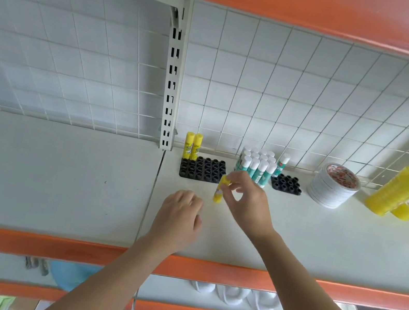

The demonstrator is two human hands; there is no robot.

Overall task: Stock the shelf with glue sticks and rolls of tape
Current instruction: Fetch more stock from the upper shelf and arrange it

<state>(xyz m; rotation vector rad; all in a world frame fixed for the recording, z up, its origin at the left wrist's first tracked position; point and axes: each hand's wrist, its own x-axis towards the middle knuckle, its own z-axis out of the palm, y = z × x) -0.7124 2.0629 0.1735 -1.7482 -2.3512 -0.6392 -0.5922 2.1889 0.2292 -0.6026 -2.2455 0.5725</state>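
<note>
My right hand [246, 203] pinches a yellow glue stick [220, 189] at its top end, tilted, just in front of a black holder tray [202, 168]. Two yellow glue sticks [192, 146] stand upright at that tray's back left corner. My left hand [179, 218] hovers over the white shelf [57, 178] with fingers curled under; whether it holds anything is hidden. Several teal-and-white glue sticks [257, 164] stand to the right, beside a smaller black tray [286, 183]. A stack of white tape rolls [332, 185] and yellow tape rolls [396, 192] stand further right.
A wire grid backs the shelf, with a slotted upright post [173, 81] in the middle. An orange shelf lip [45, 244] runs along the front edge, and another shelf hangs overhead. Lower shelves hold assorted goods.
</note>
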